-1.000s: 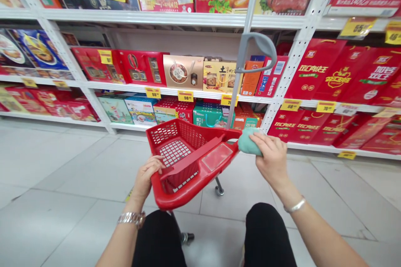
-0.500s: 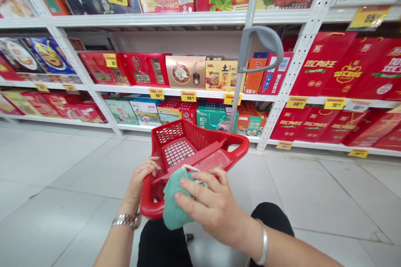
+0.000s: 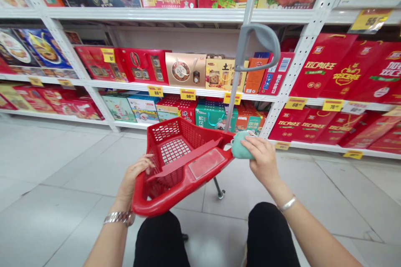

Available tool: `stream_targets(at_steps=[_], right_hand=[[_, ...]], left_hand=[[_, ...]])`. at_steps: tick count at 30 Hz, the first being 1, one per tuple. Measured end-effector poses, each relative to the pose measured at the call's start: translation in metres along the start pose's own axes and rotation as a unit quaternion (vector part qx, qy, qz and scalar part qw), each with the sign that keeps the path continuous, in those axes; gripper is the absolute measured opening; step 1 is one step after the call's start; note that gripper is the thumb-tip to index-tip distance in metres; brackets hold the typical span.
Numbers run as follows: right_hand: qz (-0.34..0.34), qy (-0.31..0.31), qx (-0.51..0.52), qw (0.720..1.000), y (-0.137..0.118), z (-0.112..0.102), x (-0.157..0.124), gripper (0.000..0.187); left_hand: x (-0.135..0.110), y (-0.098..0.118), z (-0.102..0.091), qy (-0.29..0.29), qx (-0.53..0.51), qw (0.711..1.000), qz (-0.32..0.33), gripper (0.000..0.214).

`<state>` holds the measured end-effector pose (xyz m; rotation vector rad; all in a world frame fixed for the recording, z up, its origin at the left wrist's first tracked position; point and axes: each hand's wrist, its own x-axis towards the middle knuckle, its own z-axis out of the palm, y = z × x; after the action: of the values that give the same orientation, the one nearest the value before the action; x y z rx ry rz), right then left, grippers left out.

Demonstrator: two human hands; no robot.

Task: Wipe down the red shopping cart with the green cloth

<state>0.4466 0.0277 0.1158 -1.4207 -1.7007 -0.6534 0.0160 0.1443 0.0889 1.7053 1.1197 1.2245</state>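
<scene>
A red plastic shopping basket [image 3: 175, 162] on wheels tilts toward me above my knees, its grey pull handle [image 3: 250, 46] standing up behind it. My left hand [image 3: 133, 177] grips the basket's left rim, fingers curled over the edge. A folded green cloth [image 3: 239, 148] is pressed against the basket's far right rim by my right hand [image 3: 263, 158], whose fingers are closed on it. The basket's inside holds nothing that I can see.
White shelving [image 3: 175, 14] runs across the back, stocked with red gift boxes [image 3: 328, 71] and other packaged goods, with yellow price tags [image 3: 188, 94] along the edges. Pale floor tiles [image 3: 56, 162] spread to the left and right. My black-trousered knees [image 3: 269, 229] are at the bottom.
My right hand has carried the green cloth from the basket's near rim back up to its far right rim. The left hand has stayed on the left rim.
</scene>
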Motion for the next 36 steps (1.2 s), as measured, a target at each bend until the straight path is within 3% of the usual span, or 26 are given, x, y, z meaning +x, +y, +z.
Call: stream_targets(at_steps=[3,6,8,11,15,18,20,24,28,33,36], right_hand=[[0.052,0.003,-0.059,0.997,0.023,-0.004,0.006,0.059],[0.051,0.045,-0.059,0.996,0.011,-0.016,0.012,0.058],[0.012,0.054,-0.015,0.998,-0.016,-0.023,0.014,0.06],[-0.08,0.02,0.062,0.995,-0.074,-0.029,0.013,0.058],[-0.215,-0.007,0.127,0.968,-0.148,-0.023,0.012,0.029],[-0.28,0.013,0.144,0.949,-0.178,-0.013,0.016,0.017],[-0.282,0.033,0.151,0.947,-0.184,-0.006,0.02,0.016],[-0.224,0.0,0.156,0.962,-0.173,0.002,0.021,0.021],[-0.178,-0.038,0.135,0.974,-0.143,0.006,0.019,0.036],[-0.099,0.004,0.122,0.988,-0.082,0.022,0.024,0.049],[-0.02,-0.007,0.06,0.998,-0.038,0.031,0.027,0.057]], left_hand=[[0.0,-0.001,-0.001,0.008,-0.003,1.0,0.001,0.038],[-0.001,0.001,-0.002,0.019,-0.004,1.0,-0.006,0.037],[-0.001,0.004,-0.004,0.019,0.004,1.0,-0.004,0.036],[-0.002,0.008,-0.008,0.016,0.022,1.0,0.011,0.035],[-0.004,0.008,-0.013,0.028,0.026,0.999,0.004,0.037],[-0.007,0.008,-0.016,0.025,0.031,0.999,-0.001,0.037],[-0.007,0.01,-0.019,0.025,0.032,0.999,-0.006,0.038],[-0.007,0.011,-0.025,0.024,0.035,0.999,-0.016,0.039],[-0.006,0.008,-0.028,0.017,0.031,0.999,-0.013,0.041],[-0.004,0.007,-0.025,0.01,0.017,1.0,-0.019,0.038],[-0.004,0.008,-0.021,0.011,0.015,1.0,-0.024,0.036]])
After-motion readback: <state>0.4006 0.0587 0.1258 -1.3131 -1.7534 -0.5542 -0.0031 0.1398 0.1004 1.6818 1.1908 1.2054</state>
